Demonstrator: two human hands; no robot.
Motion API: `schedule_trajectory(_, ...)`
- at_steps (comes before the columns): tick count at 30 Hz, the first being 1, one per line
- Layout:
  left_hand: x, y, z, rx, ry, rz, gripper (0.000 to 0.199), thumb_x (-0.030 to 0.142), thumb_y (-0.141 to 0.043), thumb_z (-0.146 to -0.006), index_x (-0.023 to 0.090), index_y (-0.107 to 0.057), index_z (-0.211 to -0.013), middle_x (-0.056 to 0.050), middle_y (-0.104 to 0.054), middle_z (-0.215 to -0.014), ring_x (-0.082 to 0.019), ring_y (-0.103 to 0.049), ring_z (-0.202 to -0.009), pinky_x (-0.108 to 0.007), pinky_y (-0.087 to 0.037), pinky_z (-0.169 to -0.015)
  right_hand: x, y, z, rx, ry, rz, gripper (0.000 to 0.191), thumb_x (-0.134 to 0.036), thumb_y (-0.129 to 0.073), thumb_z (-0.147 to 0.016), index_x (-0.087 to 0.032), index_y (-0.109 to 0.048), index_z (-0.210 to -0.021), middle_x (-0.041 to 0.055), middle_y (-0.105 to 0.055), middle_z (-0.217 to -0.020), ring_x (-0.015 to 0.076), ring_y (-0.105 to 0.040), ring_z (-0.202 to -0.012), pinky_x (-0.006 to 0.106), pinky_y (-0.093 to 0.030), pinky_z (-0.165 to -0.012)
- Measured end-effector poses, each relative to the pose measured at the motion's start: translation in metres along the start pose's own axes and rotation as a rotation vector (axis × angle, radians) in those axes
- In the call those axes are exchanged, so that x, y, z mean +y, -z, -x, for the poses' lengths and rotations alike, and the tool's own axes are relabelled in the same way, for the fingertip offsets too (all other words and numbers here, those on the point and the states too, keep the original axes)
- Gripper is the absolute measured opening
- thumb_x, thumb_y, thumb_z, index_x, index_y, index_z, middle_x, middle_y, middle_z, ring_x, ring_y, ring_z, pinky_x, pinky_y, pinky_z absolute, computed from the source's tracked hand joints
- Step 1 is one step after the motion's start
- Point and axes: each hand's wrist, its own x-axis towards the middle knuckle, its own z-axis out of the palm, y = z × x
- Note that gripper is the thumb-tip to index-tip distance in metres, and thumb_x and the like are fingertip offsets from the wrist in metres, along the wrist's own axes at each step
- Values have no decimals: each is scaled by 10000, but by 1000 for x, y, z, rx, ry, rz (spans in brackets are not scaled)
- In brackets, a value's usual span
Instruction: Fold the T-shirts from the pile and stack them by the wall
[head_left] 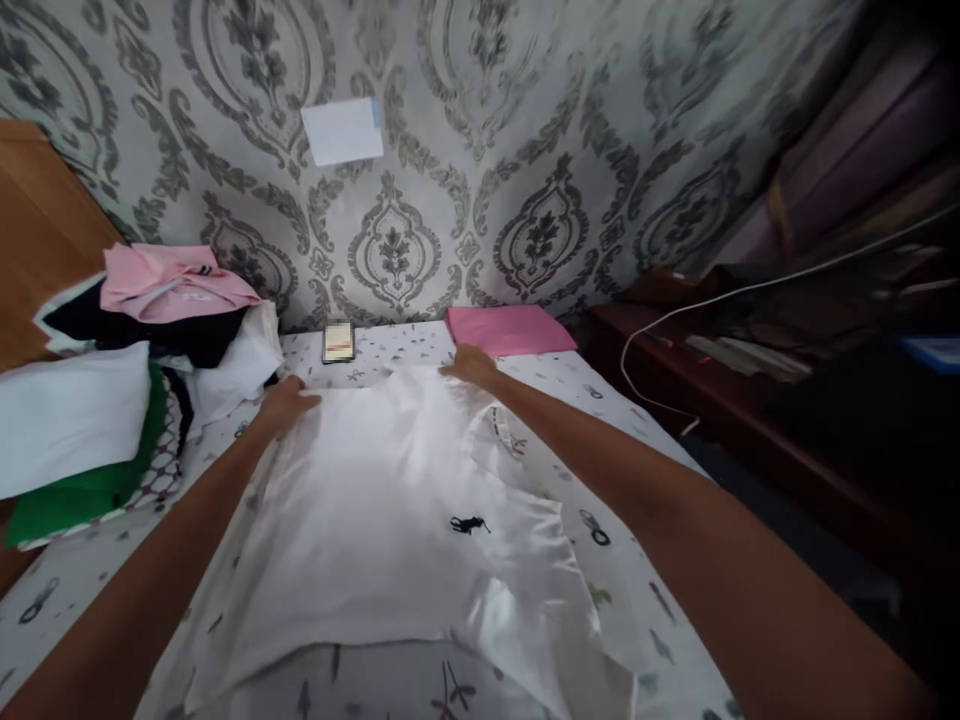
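A white shirt (360,500) with a small dark horse-and-rider emblem lies spread over the patterned bedsheet. Its far left corner is pinched by my left hand (291,402). My right hand (472,366) grips the far edge further right, close to a pink folded cloth (510,330). The fabric is fairly smooth on the left and creased along the right side. Fingertips of both hands are partly hidden at the cloth.
Piled clothes (180,285) in pink, black, white and green sit on the left. A small card-like box (338,342) lies near the wall. At right are a dark red wooden surface (675,400) and a white cable (645,325).
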Motion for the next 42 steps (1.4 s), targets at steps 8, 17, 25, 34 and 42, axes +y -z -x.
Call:
schedule_trajectory(8, -7, 3, 16, 99, -156, 145, 176, 406, -516, -794, 232, -485, -795, 25, -528, -650, -188, -535, -670, -282, -346, -609, 10, -3, -9, 47, 116, -332, 105, -206, -620, -701, -205, -563, -788, -25, -593, -730, 152, -555, -700, 252, -425, -634)
schedule_trajectory(17, -3, 0, 15, 94, -110, 170, 256, 394, -546, -753, 225, -528, -944, 18, -528, -734, -195, -527, -691, -293, -366, -638, 25, -21, -15, 174, 81, -504, 294, -220, -621, -661, -218, -558, -948, 12, -621, -916, 191, -578, -868, 292, -465, -769)
schedule_trajectory(25, -4, 7, 22, 131, -124, 36, 386, 291, -486, -809, 224, -545, -1185, -25, -596, -847, -243, -600, -815, -333, -445, -737, 2, -17, -40, 159, -23, -475, 421, -193, -611, -728, -185, -605, -1149, 22, -678, -922, 169, -628, -787, 285, -510, -726)
schedule_trajectory(34, 55, -18, 69, 122, -547, -48, 428, 263, -388, -933, 116, -507, -1317, -204, -558, -1337, -334, -504, -1270, -502, -403, -1075, -10, -16, 6, 320, 30, -258, 415, -104, -399, -863, -136, -607, -1221, 163, -629, -1238, 287, -547, -1155, 420, -428, -1006)
schedule_trajectory(42, 57, -50, 96, -149, -612, -58, 651, 541, -311, -991, 154, -352, -1512, -152, -289, -1629, -275, -213, -1523, -503, -161, -1230, 4, -37, 93, 133, 412, 133, 448, -263, -390, -959, -154, -462, -1388, 201, -345, -1557, 346, -336, -1400, 511, -342, -1092)
